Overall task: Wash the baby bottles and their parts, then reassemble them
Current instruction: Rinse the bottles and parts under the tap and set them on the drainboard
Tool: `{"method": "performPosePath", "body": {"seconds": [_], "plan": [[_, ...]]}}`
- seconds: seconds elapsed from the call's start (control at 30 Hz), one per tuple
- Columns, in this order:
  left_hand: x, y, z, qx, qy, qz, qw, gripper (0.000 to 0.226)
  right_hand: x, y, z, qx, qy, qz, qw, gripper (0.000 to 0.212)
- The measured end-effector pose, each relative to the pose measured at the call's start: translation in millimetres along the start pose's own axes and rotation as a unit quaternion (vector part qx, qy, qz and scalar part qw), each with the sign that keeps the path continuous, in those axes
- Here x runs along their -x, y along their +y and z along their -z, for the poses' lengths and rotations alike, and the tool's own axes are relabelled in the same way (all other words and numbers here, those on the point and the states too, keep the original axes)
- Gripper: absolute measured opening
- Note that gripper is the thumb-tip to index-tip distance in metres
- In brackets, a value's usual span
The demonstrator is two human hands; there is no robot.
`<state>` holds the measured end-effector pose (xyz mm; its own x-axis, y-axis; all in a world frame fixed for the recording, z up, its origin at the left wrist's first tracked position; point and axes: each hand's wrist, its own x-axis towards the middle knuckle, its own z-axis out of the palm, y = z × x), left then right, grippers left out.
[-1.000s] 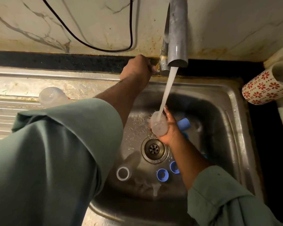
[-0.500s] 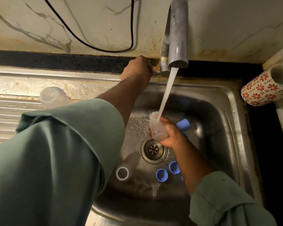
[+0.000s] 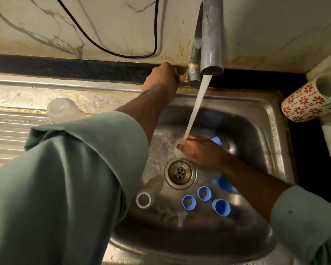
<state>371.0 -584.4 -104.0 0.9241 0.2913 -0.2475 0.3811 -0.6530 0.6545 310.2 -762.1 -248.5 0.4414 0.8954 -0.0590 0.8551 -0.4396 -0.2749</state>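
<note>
My left hand (image 3: 161, 79) reaches to the back of the sink and grips the tap handle, which it mostly hides. Water runs from the spout (image 3: 211, 35) onto my right hand (image 3: 201, 152), which is turned back-up just above the drain (image 3: 180, 172). It grips a clear bottle (image 3: 180, 154), of which only a blurred edge shows under the fingers. Another clear bottle (image 3: 63, 109) lies on the drainboard. In the basin lie a third bottle with a white rim (image 3: 143, 199), two blue rings (image 3: 189, 202), blue caps (image 3: 221, 207) and a clear teat (image 3: 181, 219).
The steel sink (image 3: 266, 131) has a ribbed drainboard (image 3: 6, 134) on its left. A mug with red flowers (image 3: 306, 102) lies tilted on the ledge at the right. A black cable (image 3: 122, 54) hangs along the marble wall behind the tap.
My right hand has rolled over from palm-up to back-up and dropped toward the drain, so the bottle is now mostly hidden beneath it. My left hand stays on the tap handle.
</note>
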Motion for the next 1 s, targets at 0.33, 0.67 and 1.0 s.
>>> {"method": "performPosePath", "body": {"seconds": [0.33, 0.67, 1.0], "plan": [[-0.7, -1.5, -1.8, 0.005, 0.005, 0.004, 1.000, 0.018, 27.3, -27.6, -17.7, -0.390, 0.254, -0.233, 0.854, 0.062], [-2.6, -2.5, -3.9, 0.008, 0.018, 0.008, 1.000, 0.026, -10.7, -62.3, -11.1, -0.898, 0.214, -0.341, 0.178, 0.056], [-3.6, -5.4, -3.8, 0.008, 0.000, -0.001, 1.000, 0.016, 10.5, -27.1, 18.7, -0.608, -0.071, -0.514, 0.601, 0.050]]}}
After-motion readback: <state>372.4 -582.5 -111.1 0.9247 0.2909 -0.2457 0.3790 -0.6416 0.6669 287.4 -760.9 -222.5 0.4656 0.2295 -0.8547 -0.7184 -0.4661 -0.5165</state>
